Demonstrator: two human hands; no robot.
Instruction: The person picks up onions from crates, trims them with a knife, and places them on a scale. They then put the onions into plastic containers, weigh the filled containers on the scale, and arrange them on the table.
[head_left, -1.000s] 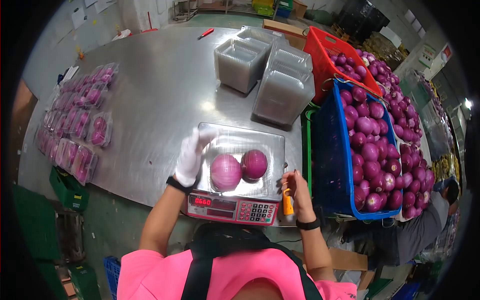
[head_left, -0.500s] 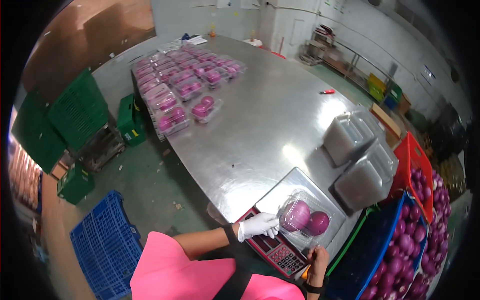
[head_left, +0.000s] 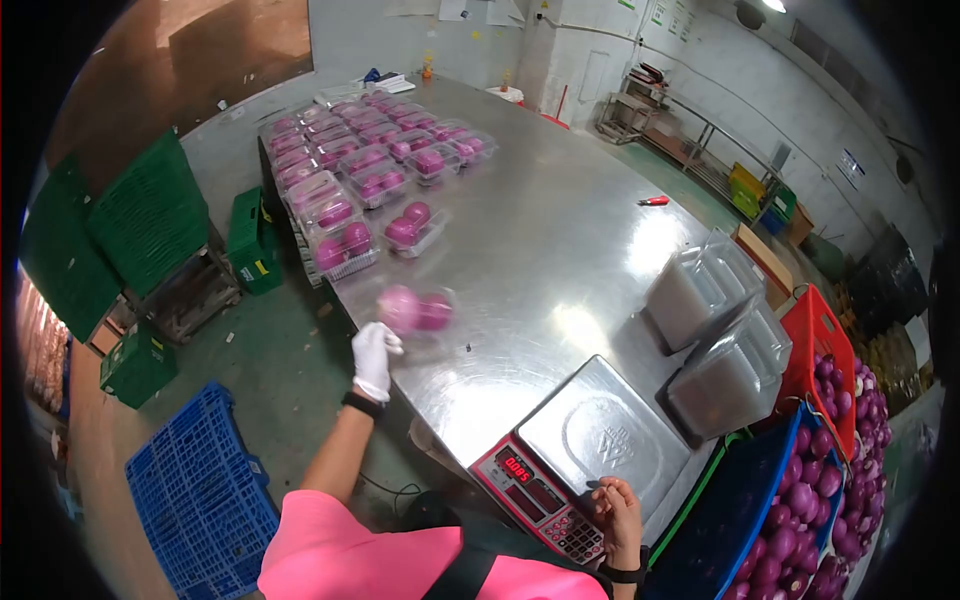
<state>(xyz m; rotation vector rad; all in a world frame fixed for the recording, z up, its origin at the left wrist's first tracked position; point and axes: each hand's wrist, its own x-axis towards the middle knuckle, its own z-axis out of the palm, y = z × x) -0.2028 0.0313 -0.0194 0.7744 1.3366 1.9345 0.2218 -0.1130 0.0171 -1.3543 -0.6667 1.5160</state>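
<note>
My left hand (head_left: 374,360), in a white glove, grips the near edge of a clear plastic box (head_left: 436,332) with two red onions (head_left: 400,311) in it. The box is smeared by motion above the table's left edge. My right hand (head_left: 617,506) is bare, with loosely bent fingers and nothing visible in them. It hovers by the near right edge of the steel pan of the red digital scale (head_left: 520,495). Red digits glow on the scale's display. Farther up the table stand rows of filled onion boxes (head_left: 384,182), with one box (head_left: 414,228) slightly apart.
Stacked clear empty boxes (head_left: 735,365) stand right of the scale on the steel table (head_left: 520,260). A blue crate (head_left: 735,510) and a red crate (head_left: 812,330) of onions are at the right. A red-handled tool (head_left: 654,201) lies near the far edge. A blue pallet (head_left: 200,490) stands left.
The box of two onions has left the scale pan, carried leftward and away from me by my left hand. My right hand has stayed by the scale, its fingers loosening.
</note>
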